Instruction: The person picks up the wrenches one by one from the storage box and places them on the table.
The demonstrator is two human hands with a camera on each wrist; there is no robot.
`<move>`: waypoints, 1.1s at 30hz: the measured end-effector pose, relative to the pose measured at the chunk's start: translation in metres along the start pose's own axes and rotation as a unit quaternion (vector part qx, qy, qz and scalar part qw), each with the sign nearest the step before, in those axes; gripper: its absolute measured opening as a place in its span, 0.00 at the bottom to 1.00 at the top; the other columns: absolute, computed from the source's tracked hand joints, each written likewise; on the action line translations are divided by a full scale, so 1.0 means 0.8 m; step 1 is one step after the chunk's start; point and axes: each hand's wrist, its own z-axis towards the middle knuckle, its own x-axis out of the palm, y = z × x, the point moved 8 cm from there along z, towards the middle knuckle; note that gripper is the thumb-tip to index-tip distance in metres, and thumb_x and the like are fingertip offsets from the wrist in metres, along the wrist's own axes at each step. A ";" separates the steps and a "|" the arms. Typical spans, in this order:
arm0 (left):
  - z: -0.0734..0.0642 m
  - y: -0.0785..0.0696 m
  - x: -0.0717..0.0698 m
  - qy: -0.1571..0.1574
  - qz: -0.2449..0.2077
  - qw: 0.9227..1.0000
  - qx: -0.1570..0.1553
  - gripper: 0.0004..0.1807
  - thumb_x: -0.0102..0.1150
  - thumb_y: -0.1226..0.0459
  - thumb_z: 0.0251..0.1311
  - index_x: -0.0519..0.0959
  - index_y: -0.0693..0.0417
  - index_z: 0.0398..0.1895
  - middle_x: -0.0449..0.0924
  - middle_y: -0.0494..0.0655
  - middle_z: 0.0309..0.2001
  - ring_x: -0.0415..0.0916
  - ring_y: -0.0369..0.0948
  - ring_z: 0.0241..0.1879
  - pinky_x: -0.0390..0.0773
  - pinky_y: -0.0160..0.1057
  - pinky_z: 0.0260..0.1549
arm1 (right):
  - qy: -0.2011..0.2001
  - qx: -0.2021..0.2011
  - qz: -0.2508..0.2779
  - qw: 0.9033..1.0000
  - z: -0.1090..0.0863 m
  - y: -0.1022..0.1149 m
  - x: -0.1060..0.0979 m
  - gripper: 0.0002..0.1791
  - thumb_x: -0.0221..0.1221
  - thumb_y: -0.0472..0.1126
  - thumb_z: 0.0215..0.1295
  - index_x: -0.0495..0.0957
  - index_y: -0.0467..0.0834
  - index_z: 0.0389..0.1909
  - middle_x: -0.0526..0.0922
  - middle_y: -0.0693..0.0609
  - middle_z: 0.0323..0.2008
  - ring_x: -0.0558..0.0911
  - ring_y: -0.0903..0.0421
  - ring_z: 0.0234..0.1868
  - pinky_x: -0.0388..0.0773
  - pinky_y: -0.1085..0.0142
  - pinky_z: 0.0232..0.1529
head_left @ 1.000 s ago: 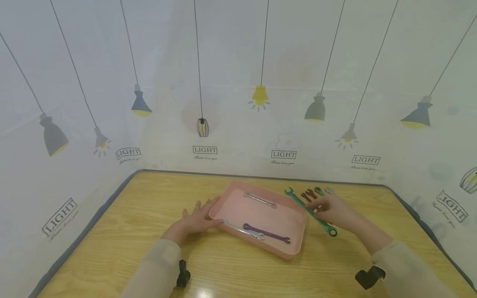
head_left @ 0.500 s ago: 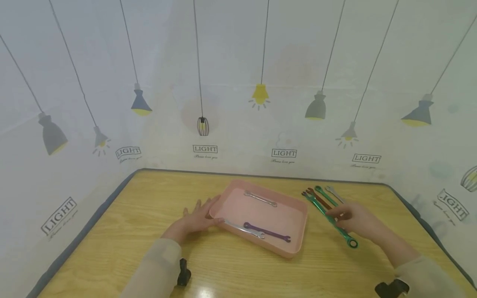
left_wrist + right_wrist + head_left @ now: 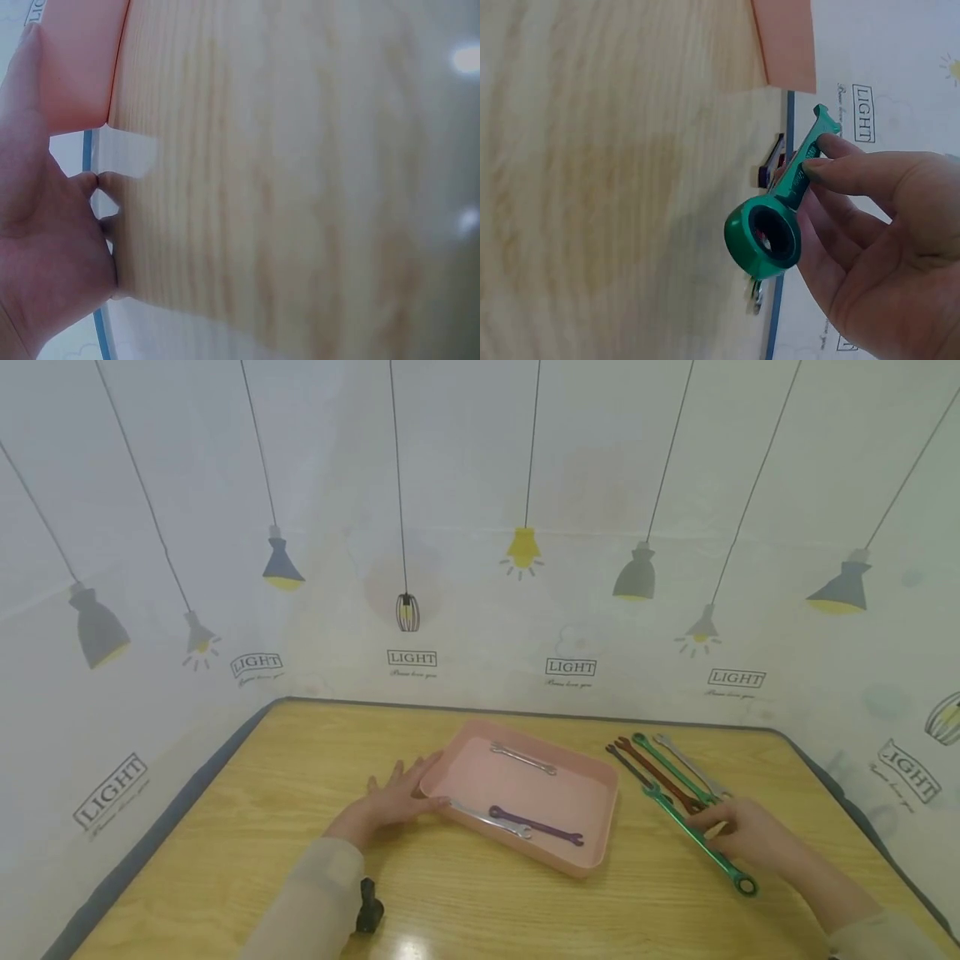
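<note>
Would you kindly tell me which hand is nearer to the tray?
Left: the left hand touches the tray at its left end; the right hand, holding a green wrench, is apart from it, to the right.

The left hand rests splayed while the right hand curls in a pinch.

I see a yellow lamp printed on the pale wall covering; taken as reference. Left of it I note a black cage lamp, then a blue lamp farther out; right of it, a grey dome lamp. Below and slightly right I read a boxed "LIGHT" label; lower, the wood-grain table.
</note>
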 end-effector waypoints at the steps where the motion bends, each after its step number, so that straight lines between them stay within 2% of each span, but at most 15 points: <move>1: 0.001 0.000 0.000 -0.002 0.000 1.000 0.003 0.44 0.52 0.39 0.64 0.45 0.32 0.78 0.39 0.56 0.77 0.26 0.62 0.73 0.23 0.73 0.60 | 0.003 0.003 0.007 1.000 -0.003 -0.003 0.001 0.18 0.61 0.27 0.60 0.78 0.27 0.52 0.79 0.32 0.46 0.83 0.46 0.38 0.83 0.62 0.32; 6: -0.001 0.001 0.001 -0.004 -0.001 1.000 0.004 0.45 0.52 0.39 0.64 0.44 0.32 0.79 0.39 0.55 0.77 0.26 0.62 0.74 0.23 0.73 0.60 | 0.014 0.044 0.045 0.998 -0.014 -0.023 0.004 0.20 0.60 0.28 0.61 0.76 0.26 0.54 0.79 0.37 0.45 0.82 0.45 0.41 0.84 0.59 0.34; 12: -0.002 0.001 0.000 -0.002 -0.007 1.000 0.004 0.45 0.53 0.39 0.63 0.44 0.32 0.78 0.38 0.55 0.77 0.26 0.62 0.74 0.23 0.73 0.60 | 0.003 0.079 0.045 0.996 -0.019 -0.040 0.003 0.18 0.59 0.27 0.60 0.77 0.27 0.52 0.81 0.42 0.42 0.82 0.48 0.38 0.84 0.58 0.33; 20: -0.002 -0.001 -0.001 0.001 -0.019 1.000 0.004 0.45 0.53 0.38 0.62 0.45 0.30 0.78 0.39 0.55 0.77 0.25 0.61 0.74 0.22 0.72 0.60 | 0.004 0.105 0.040 0.994 -0.020 -0.051 0.003 0.18 0.59 0.26 0.59 0.78 0.29 0.52 0.82 0.42 0.43 0.82 0.48 0.38 0.83 0.56 0.34; 26: 0.000 0.001 0.001 0.000 -0.018 1.000 0.007 0.45 0.53 0.38 0.63 0.44 0.30 0.78 0.38 0.55 0.77 0.25 0.61 0.74 0.22 0.72 0.60 | 0.020 0.097 0.049 0.994 -0.016 -0.053 0.004 0.19 0.58 0.25 0.59 0.76 0.27 0.53 0.80 0.40 0.44 0.81 0.47 0.39 0.83 0.54 0.33; 33: 0.002 0.003 0.001 -0.004 -0.018 1.000 0.013 0.45 0.54 0.39 0.63 0.45 0.31 0.78 0.39 0.56 0.77 0.26 0.62 0.73 0.22 0.73 0.59 | 0.048 0.058 0.037 0.996 -0.011 -0.047 0.008 0.21 0.64 0.26 0.55 0.77 0.28 0.52 0.79 0.41 0.44 0.80 0.47 0.39 0.82 0.57 0.32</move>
